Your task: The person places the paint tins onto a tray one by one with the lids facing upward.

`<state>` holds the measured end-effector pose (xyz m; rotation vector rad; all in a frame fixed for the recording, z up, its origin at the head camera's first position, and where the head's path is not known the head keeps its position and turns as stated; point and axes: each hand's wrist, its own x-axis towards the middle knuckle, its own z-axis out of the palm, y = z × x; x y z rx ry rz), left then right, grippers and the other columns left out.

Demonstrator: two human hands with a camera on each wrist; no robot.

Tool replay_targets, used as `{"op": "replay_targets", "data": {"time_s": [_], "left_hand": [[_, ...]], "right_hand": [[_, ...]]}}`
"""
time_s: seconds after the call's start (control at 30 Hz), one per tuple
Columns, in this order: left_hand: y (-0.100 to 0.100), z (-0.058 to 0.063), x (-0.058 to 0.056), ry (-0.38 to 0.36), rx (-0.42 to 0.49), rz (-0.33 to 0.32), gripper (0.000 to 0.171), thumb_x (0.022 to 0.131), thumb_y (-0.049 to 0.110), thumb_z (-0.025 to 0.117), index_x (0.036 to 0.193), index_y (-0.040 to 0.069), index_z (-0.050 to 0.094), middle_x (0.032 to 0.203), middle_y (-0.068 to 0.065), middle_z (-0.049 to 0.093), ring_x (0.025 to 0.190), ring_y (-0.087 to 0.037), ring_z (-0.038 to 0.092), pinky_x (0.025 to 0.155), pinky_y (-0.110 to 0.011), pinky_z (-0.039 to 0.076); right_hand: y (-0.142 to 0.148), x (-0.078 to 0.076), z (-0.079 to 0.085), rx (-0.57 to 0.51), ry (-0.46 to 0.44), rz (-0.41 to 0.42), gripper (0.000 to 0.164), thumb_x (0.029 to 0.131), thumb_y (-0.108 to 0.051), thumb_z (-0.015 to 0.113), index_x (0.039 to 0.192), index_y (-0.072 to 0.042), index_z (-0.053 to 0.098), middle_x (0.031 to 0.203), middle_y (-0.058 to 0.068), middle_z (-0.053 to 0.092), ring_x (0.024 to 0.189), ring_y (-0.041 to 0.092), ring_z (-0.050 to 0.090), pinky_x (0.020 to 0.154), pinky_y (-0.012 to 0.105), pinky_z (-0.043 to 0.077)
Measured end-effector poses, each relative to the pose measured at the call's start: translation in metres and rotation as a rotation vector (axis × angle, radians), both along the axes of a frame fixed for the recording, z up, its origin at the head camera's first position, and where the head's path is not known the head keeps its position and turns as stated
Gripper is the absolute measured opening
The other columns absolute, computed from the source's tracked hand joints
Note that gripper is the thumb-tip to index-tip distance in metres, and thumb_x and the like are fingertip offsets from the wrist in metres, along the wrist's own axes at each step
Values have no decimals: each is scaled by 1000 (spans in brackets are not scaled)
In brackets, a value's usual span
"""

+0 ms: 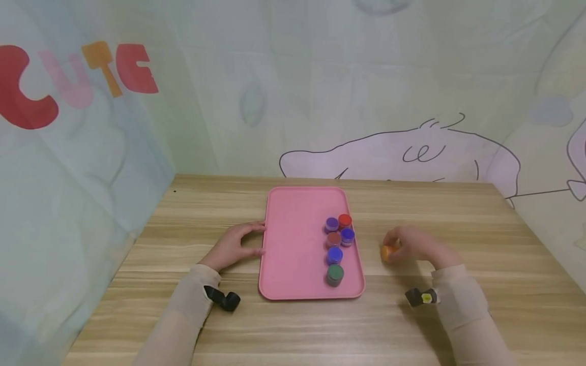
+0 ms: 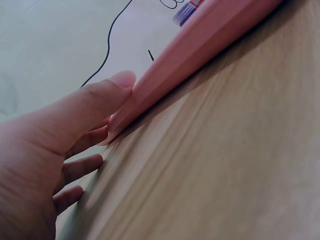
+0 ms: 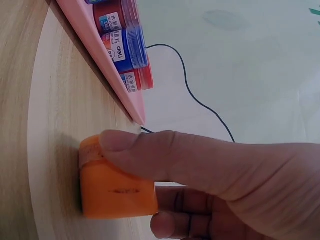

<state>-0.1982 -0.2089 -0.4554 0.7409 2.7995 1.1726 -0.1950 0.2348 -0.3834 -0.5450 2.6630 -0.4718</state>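
Observation:
My right hand [image 1: 412, 244] grips an orange paint jar [image 3: 117, 187] by its sides, low over the wooden table to the right of the pink tray [image 1: 297, 264]. In the right wrist view the thumb lies across the jar, with fingers curled behind it. My left hand [image 1: 235, 246] touches the tray's left edge with thumb and fingertips, the fingers loosely spread. Toward the tray's right side stand several small paint jars: purple [image 1: 331, 224], red [image 1: 345, 220], brownish red [image 1: 333, 239], dark blue [image 1: 347, 236], blue [image 1: 334, 255] and green [image 1: 335, 274].
The wooden table [image 1: 302, 330] meets a printed cloth backdrop [image 1: 320, 91] at its far edge. Dark wrist cameras sit on both cuffs, the left camera [image 1: 223, 299] near the tray's front left corner and the right camera [image 1: 421, 297] over the table.

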Motion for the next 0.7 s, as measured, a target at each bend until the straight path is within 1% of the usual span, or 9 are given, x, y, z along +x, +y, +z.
{"op": "replay_targets", "data": {"time_s": [0.1, 0.2, 0.37, 0.7], "left_hand": [[0, -1, 0, 0, 0, 0, 61, 77, 39, 79, 130, 15, 60, 144, -5, 52, 134, -30, 47, 113, -49, 37], [0, 0, 0, -2, -1, -1, 61, 78, 40, 78, 131, 15, 60, 144, -5, 52, 134, -30, 47, 113, -50, 37], [0, 0, 0, -7, -2, -1, 61, 78, 39, 78, 131, 15, 60, 145, -5, 51, 134, -30, 47, 113, -50, 36], [0, 1, 0, -12, -5, 0, 61, 78, 38, 78, 131, 15, 59, 145, -6, 51, 135, -30, 46, 113, -50, 36]], "right_hand": [[0, 0, 0, -8, 1, 7, 23, 77, -18, 78, 98, -10, 71, 95, 2, 68, 88, 20, 58, 82, 42, 53], [1, 1, 1, -29, 14, 10, 21, 77, -17, 77, 95, -10, 70, 92, 2, 67, 85, 18, 56, 80, 37, 51], [1, 2, 4, -74, 33, -2, 20, 77, -15, 75, 94, -9, 69, 91, 3, 66, 82, 16, 55, 75, 31, 48], [0, 1, 5, -90, 31, -20, 24, 77, -18, 77, 97, -8, 67, 95, 6, 67, 80, 15, 55, 70, 28, 47]]}}
